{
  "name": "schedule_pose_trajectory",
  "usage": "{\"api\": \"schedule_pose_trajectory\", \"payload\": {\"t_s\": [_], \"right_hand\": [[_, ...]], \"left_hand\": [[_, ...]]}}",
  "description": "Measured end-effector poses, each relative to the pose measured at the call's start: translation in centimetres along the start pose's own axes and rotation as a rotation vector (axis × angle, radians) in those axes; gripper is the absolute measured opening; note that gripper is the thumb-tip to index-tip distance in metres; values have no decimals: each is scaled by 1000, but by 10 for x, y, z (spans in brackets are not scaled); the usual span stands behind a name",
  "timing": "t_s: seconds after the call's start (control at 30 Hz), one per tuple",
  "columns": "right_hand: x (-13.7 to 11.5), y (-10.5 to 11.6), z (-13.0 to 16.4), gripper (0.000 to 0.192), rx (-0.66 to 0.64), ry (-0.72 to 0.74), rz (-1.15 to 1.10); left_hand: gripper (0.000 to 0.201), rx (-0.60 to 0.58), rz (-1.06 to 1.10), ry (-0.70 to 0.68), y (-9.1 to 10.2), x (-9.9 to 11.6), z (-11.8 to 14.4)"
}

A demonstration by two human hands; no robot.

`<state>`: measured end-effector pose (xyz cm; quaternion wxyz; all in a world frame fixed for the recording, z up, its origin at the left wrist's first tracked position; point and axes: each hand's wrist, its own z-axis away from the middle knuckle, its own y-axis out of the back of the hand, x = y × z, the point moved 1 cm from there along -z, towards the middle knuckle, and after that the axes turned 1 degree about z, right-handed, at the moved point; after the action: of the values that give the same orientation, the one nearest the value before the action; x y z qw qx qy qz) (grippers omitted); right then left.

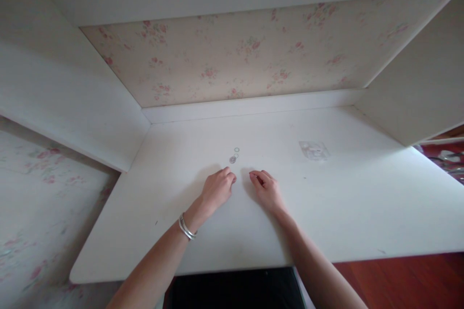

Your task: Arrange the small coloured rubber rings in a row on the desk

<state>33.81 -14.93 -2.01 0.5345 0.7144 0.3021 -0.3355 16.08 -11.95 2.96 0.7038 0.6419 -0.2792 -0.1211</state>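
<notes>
Small ring-shaped pieces, a plain grey ring (237,149) and a thicker round one (232,160), lie close together on the white desktop (253,231), with a faint ring between them. Just below these, my left hand (218,184) rests on the desk with its fingers curled closed; a silver bangle (186,227) circles that wrist. A short gap separates it from my right hand (265,187), which is also loosely closed on the desk, thumb against the curled fingers. No object shows in either hand, and neither touches the rings.
A pale printed patch (313,150) marks the desk to the right. White side panels (72,67) and a floral wall (235,58) enclose the back. Black seat-like surface (235,292) sits below the front edge; cluttered items (449,159) stand at far right.
</notes>
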Motion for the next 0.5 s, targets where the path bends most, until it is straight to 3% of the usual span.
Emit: {"api": "schedule_pose_trajectory", "payload": {"t_s": [0.3, 0.5], "right_hand": [[0, 0, 2, 34, 2, 5, 1], [1, -1, 2, 33, -24, -2, 25]], "left_hand": [[22, 9, 4, 17, -1, -2, 2], [21, 185, 110, 102, 6, -15, 14]]}}
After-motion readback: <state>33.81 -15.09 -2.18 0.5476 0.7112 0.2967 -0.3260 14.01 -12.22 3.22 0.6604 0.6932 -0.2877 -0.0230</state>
